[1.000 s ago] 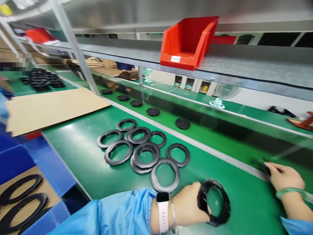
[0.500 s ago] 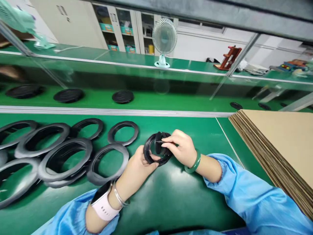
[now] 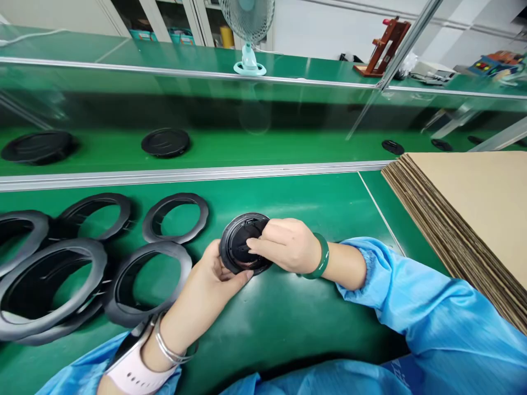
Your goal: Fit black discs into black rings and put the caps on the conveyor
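Both hands close on 1 black round plastic part (image 3: 242, 244) held just above the green bench top (image 3: 288, 323), near its middle: the left hand (image 3: 214, 282) cups the lower left rim with thumb and fingers curled round it, and the right hand (image 3: 286, 244) lies over the right side, fingertips pressed on a dark insert in the centre. The part is a ring with a raised outer rim, its opening filled by that insert; finer detail is lost under the fingers. Just to the left, 5 loose black rings lie flat on the bench, some overlapping, the nearest ring (image 3: 144, 282) close beside the left wrist, which wears a pale watch (image 3: 132, 373) and 1 thin bangle. The right wrist carries 1 green bangle (image 3: 321, 255); both arms are in blue sleeves. Behind a metal rail (image 3: 185, 175) runs a green conveyor belt (image 3: 267, 148) bearing 2 large black discs, the closer disc (image 3: 165, 142) well apart from the hands, and 3 small dark pieces far right. A stack of cardboard sheets (image 3: 465, 219) sits at the right, near the right sleeve. 1 small fan (image 3: 248, 22) stands on the far bench.
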`<state>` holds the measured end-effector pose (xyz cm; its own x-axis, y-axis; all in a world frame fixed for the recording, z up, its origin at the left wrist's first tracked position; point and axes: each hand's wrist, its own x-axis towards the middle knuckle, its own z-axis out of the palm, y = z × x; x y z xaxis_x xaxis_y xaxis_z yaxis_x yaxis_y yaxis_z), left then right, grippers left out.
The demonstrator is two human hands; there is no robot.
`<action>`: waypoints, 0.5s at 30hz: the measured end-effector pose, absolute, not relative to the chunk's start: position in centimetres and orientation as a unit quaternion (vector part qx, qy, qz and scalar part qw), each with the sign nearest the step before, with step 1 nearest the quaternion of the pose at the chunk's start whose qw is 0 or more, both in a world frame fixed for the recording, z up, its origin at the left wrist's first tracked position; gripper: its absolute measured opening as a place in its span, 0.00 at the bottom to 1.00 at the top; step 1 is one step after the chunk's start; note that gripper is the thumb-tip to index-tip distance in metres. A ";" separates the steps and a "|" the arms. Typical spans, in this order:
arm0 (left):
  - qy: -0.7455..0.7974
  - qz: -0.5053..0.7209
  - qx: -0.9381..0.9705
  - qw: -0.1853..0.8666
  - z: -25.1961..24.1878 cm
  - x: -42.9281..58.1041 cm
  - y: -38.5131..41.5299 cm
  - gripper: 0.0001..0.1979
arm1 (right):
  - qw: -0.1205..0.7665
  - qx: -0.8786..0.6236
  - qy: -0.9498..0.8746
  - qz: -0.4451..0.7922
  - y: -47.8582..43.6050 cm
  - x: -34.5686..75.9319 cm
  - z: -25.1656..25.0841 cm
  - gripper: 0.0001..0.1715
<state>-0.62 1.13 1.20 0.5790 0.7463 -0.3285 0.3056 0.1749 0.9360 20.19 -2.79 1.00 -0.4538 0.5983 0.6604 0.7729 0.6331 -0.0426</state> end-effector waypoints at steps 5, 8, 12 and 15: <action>0.418 0.176 0.617 0.643 1.4 -0.5 1.2 0.28 | 0.300 -0.408 -0.855 -0.114 -2.6 20.1 0.9 0.16; 0.420 0.173 0.626 0.634 1.5 -0.5 1.2 0.28 | 0.308 -0.414 -0.851 -0.096 -2.7 20.1 0.8 0.18; 0.420 0.168 0.637 0.624 1.6 -0.6 1.2 0.25 | 0.314 -0.413 -0.851 -0.081 -3.0 20.1 1.3 0.20; 0.423 0.163 0.647 0.613 1.7 -0.7 1.1 0.23 | 0.288 -0.426 -0.855 -0.066 -3.2 19.9 1.8 0.21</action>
